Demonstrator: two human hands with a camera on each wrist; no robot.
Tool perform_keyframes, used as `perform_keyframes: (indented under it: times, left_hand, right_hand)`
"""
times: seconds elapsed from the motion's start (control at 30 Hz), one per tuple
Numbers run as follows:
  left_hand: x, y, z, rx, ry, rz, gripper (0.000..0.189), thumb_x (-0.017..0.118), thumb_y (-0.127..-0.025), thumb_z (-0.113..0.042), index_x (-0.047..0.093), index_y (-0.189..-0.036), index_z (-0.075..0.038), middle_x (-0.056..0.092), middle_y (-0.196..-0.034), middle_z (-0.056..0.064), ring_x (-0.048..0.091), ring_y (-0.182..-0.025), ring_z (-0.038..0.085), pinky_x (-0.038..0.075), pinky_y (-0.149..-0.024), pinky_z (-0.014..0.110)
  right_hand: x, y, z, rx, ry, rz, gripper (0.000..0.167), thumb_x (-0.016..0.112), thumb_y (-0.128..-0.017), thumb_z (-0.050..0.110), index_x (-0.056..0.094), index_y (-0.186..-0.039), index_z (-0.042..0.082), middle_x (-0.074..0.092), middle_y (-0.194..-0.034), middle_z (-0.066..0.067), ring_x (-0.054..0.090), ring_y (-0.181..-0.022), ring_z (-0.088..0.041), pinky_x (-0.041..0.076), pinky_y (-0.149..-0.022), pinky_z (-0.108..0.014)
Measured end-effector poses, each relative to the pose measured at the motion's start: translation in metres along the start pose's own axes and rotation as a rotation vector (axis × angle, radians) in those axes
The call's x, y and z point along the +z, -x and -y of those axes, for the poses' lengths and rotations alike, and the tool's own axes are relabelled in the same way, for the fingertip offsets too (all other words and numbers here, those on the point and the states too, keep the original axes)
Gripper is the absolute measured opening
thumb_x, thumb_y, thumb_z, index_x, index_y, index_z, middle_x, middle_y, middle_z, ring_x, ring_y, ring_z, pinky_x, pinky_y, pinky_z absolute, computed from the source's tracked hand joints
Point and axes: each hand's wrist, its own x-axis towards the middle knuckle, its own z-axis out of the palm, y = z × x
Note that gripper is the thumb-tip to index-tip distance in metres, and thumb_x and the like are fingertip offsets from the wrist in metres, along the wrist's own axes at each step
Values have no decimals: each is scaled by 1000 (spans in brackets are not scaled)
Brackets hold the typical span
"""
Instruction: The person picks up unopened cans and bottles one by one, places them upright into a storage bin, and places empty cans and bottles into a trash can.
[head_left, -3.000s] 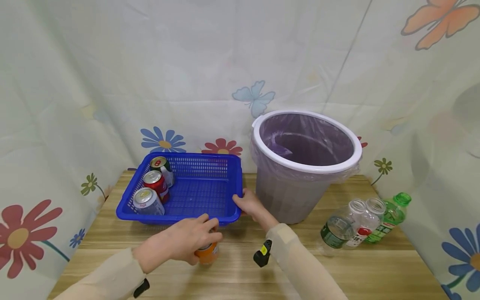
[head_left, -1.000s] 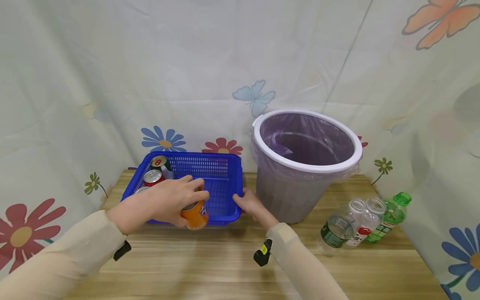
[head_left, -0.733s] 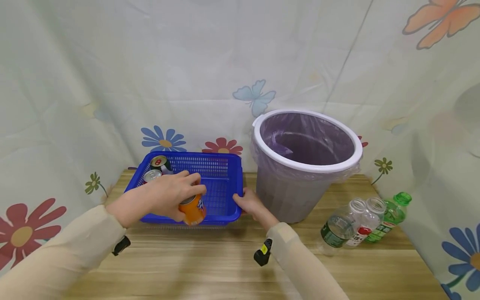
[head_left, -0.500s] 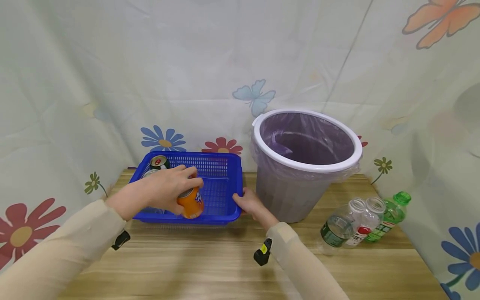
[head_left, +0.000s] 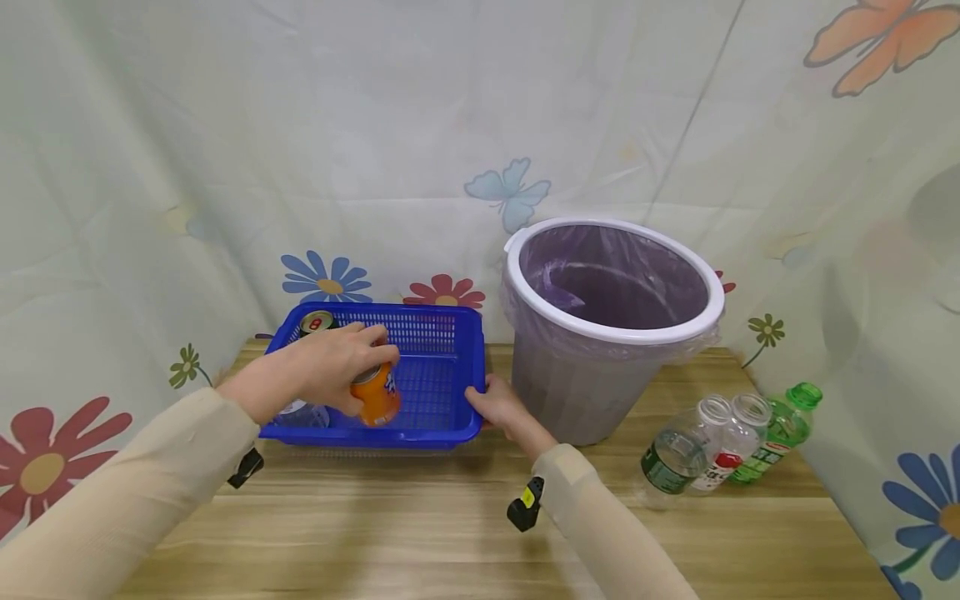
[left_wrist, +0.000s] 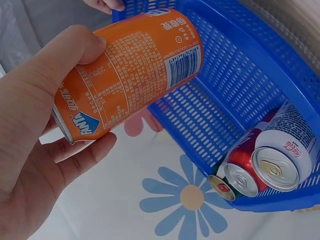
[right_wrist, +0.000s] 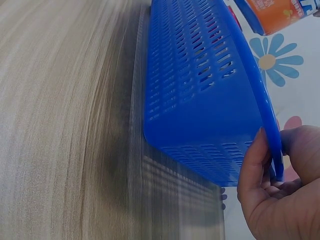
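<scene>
My left hand (head_left: pixel 326 367) grips an orange Fanta can (head_left: pixel 377 395) over the front part of the blue plastic basket (head_left: pixel 431 437). In the left wrist view the thumb lies on one side of the can (left_wrist: pixel 135 70), with the fingers round its other side. Along the basket's left end stand a silver Coca-Cola can (left_wrist: pixel 285 150), a red can (left_wrist: pixel 245 172) and a green can (left_wrist: pixel 222 187); my left hand and arm partly cover them in the head view. My right hand (head_left: pixel 501 406) pinches the basket's right rim, thumb and fingers on either side of it in the right wrist view.
A grey bin (head_left: pixel 577 392) with a white rim and purple liner stands right of the basket. Farther right on the wooden table (head_left: pixel 450 533) are two clear bottles (head_left: pixel 675 458) and a green bottle (head_left: pixel 787 425). A flowered curtain (head_left: pixel 375 125) hangs behind.
My left hand lifted the Fanta can from the table in front of the basket and carried it left and forward over the basket. The right hand stayed on the rim.
</scene>
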Motion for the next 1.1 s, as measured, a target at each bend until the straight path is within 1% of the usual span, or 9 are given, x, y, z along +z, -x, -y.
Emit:
perform_keyframes:
  times: [0.17, 0.3, 0.53, 0.73, 0.93, 1.1]
  left_hand:
    - [4, -4, 7, -12, 3, 14, 51, 82, -63, -32, 52, -102, -18, 44, -89, 1, 44, -77, 18, 44, -62, 25]
    - [8, -9, 14, -37, 5, 33, 50, 81, -64, -32, 51, -102, -19, 44, -89, 1, 43, -76, 19, 44, -62, 25]
    - [16, -17, 22, -98, 36, 65, 54, 82, -63, -30, 53, -108, -19, 47, -95, 3, 48, -84, 22, 50, -65, 30]
    - [23, -21, 28, -145, 54, 82, 57, 82, -63, -28, 54, -112, -19, 49, -99, 5, 49, -88, 24, 52, -70, 34]
    - [30, -25, 35, -162, 57, 90, 60, 82, -63, -27, 54, -116, -17, 49, -101, 7, 50, -90, 25, 53, -75, 37]
    - [39, -27, 41, -171, 49, 102, 61, 81, -64, -29, 54, -117, -16, 49, -103, 9, 50, -89, 27, 52, -76, 39]
  right_hand:
    - [0, 0, 0, 0, -2, -9, 33, 49, -91, 16, 46, -112, -9, 59, -105, -29, 64, -88, -40, 57, -62, -37]
    - [1, 1, 0, -10, -1, -8, 31, 48, -91, 15, 46, -110, -10, 59, -104, -29, 65, -87, -40, 57, -61, -37]
    - [0, 1, 0, -9, 8, -10, 31, 48, -91, 15, 46, -110, -9, 59, -104, -29, 65, -88, -39, 57, -61, -37]
    - [1, 1, 0, -17, 3, -13, 30, 48, -91, 15, 46, -108, -9, 59, -104, -30, 65, -87, -39, 57, -64, -40]
    - [1, 1, 0, -13, -1, -9, 30, 48, -91, 15, 46, -109, -9, 59, -105, -30, 64, -88, -40, 57, -65, -41]
    - [1, 1, 0, -17, 9, -14, 29, 48, -89, 15, 48, -107, -8, 60, -102, -29, 65, -86, -39, 57, -64, -40]
